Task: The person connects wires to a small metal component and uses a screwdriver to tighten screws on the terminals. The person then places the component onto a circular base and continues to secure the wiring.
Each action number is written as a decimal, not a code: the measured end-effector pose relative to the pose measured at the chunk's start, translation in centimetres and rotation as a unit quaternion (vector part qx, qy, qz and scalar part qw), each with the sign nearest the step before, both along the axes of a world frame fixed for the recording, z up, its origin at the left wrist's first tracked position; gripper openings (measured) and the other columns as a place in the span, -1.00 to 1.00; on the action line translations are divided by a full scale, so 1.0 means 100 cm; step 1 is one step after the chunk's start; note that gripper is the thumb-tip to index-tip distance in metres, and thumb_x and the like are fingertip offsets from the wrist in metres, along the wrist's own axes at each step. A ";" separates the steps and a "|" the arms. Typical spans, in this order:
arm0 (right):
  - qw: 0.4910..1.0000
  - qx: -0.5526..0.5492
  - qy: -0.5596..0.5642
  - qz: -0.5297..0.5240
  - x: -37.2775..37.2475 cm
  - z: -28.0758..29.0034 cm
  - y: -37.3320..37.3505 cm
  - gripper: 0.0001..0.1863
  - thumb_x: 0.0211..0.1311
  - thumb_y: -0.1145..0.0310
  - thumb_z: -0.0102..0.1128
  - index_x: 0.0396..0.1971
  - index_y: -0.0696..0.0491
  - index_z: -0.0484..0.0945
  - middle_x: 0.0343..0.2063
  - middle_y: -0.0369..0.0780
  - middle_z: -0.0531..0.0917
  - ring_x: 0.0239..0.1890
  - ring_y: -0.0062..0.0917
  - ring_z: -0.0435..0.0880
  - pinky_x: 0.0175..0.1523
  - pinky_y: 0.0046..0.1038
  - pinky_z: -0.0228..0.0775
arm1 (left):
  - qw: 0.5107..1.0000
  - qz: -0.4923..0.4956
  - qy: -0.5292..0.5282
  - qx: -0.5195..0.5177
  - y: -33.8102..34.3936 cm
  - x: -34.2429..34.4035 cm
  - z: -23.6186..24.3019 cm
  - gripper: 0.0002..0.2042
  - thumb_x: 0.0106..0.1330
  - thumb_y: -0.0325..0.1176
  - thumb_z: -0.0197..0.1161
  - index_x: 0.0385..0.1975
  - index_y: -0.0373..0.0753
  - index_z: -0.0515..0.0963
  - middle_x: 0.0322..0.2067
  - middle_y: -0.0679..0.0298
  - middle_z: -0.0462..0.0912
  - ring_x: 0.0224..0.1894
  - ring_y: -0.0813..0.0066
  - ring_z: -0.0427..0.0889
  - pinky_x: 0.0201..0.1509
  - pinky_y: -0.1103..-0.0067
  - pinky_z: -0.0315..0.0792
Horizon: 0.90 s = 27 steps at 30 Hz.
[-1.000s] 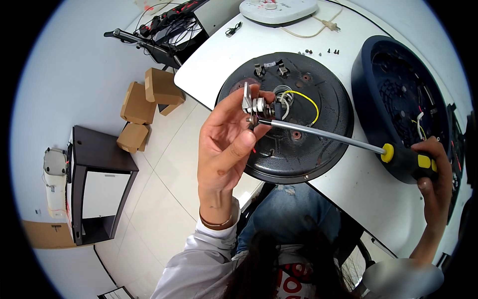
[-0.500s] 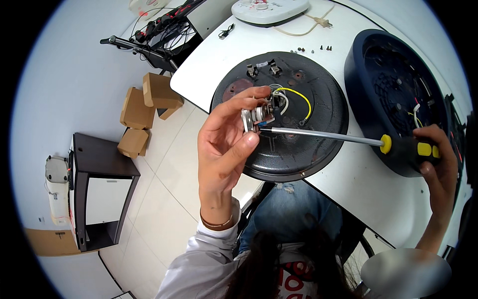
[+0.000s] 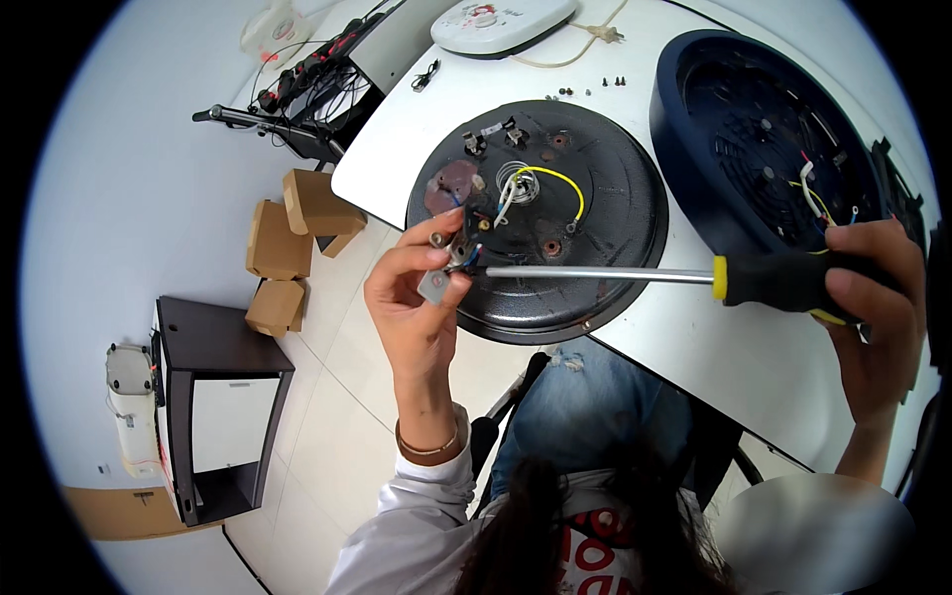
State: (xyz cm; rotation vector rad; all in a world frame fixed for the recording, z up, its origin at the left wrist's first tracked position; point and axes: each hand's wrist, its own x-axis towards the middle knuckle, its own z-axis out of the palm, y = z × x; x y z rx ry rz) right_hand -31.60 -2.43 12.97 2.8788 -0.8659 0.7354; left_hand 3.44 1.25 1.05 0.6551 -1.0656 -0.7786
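Observation:
My left hand (image 3: pixel 412 302) grips a small metal component (image 3: pixel 449 258) with a square silver plate and attached wires, held over the left part of a round black metal base (image 3: pixel 605 203). My right hand (image 3: pixel 878 317) is wrapped round the black and yellow handle of a screwdriver (image 3: pixel 605 275); its shaft reaches left to the component, where the tip is hard to make out. The base carries a coiled wire, a yellow wire, metal brackets and a reddish patch. To the right, a dark blue round housing (image 3: pixel 694 119) with loose wires inside rests tilted.
The white table (image 3: pixel 382 159) holds a white appliance (image 3: pixel 501 25) with a cord, a small black cable (image 3: pixel 426 74) and several screws (image 3: pixel 615 81). Cardboard boxes (image 3: pixel 278 238) and a dark cabinet (image 3: pixel 228 337) stand on the floor at left. Black equipment (image 3: pixel 297 89) sits at back left.
My left hand has shifted left and turned the component, so its plate faces up. The screwdriver has moved with it and lies more level, its handle turned in my right hand.

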 end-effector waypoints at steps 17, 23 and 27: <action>0.953 0.253 -0.121 -0.111 -0.005 -0.023 0.001 -0.36 0.28 -0.23 -0.09 -0.05 0.10 0.47 -0.24 -0.18 0.59 -0.41 -0.57 0.65 -0.42 -0.67 0.36 | 0.999 -0.024 0.049 -0.007 0.004 -0.005 -0.018 -0.74 0.10 -0.52 0.40 -0.22 -0.21 0.54 0.02 -0.02 0.51 0.12 0.27 0.50 0.09 0.43 0.53; 0.914 0.356 -0.180 -0.074 -0.002 -0.035 -0.011 -0.52 0.45 -0.02 -0.28 -0.09 0.07 0.47 -0.25 -0.19 0.59 -0.45 -0.64 0.67 -0.57 -0.83 0.29 | 1.000 0.006 0.005 -0.029 0.004 -0.004 -0.016 -0.73 0.10 -0.52 0.41 -0.23 -0.18 0.52 0.07 -0.02 0.46 0.11 0.29 0.51 0.11 0.44 0.52; 0.925 0.320 -0.170 -0.116 -0.009 -0.035 -0.007 -0.54 0.43 -0.03 -0.23 -0.04 0.04 0.47 -0.18 -0.19 0.56 -0.41 -0.63 0.67 -0.52 -0.82 0.31 | 0.999 0.012 0.048 -0.021 0.003 -0.002 -0.013 -0.74 0.14 -0.50 0.37 -0.18 -0.19 0.51 0.10 -0.04 0.43 0.12 0.29 0.50 0.15 0.43 0.50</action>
